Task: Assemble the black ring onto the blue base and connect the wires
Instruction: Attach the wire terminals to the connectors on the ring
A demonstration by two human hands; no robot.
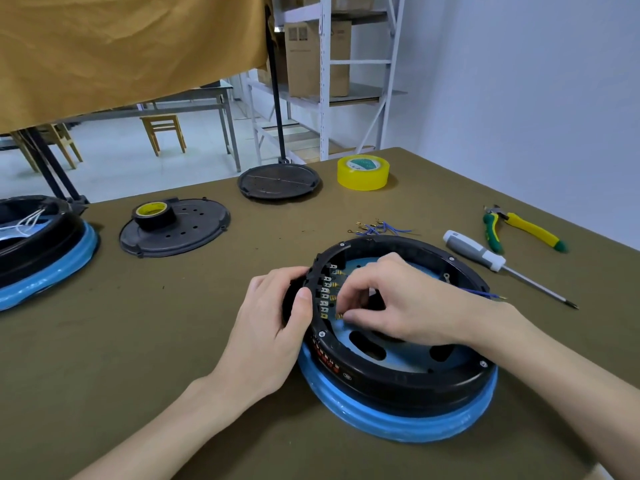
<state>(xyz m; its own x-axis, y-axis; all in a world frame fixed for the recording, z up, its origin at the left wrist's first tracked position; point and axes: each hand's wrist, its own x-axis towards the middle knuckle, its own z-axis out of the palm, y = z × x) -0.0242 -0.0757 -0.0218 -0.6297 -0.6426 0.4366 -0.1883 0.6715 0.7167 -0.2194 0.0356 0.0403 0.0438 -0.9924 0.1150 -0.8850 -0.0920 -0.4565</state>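
While the black ring (398,368) sits seated on the blue base (398,420) at the near right of the olive table (138,341), both hands work at it. Left hand (277,327): clasped on the ring's left rim, thumb over the edge. Right hand (391,299): inside the ring, fingertips pinching a brass wire terminal (340,316) beside the row of contacts. Loose blue wires (377,228) lie just beyond. Screwdriver (485,256) and pliers (519,228) rest to the right; yellow tape roll (363,172) farther back.
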